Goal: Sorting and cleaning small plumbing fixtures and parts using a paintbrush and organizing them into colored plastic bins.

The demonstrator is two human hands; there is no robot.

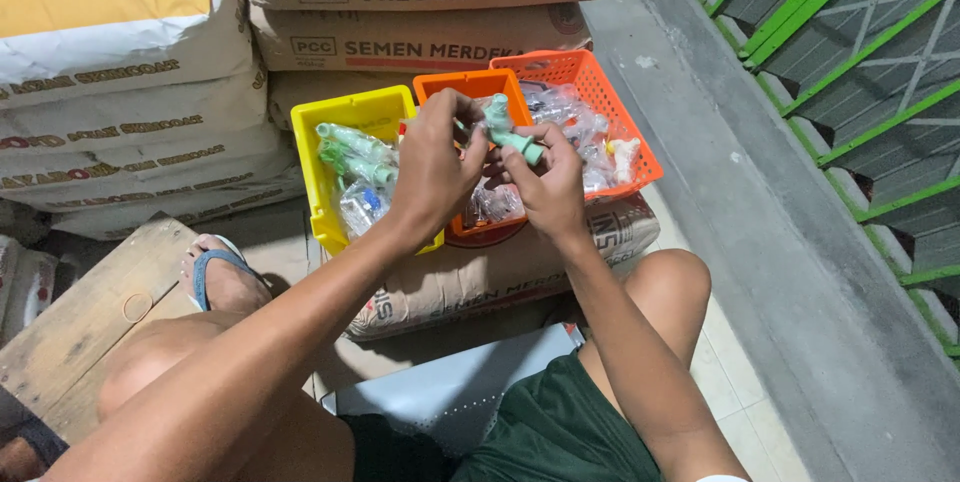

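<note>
Both hands, left hand and right hand, pinch a pale green plastic tap above the orange basket; light, rigid, likely slick in wrapping, best held by its body.

Both hands, left hand and right hand, hold a green tap above the orange bin.

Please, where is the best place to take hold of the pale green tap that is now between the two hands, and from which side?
Probably its straight body, just below the top. The pale green tap lies tilted over the orange bin, its lower end pointing right and free. The left hand and right hand already cover its near side, so coming from above, fingers across the body, seems safest.
</note>
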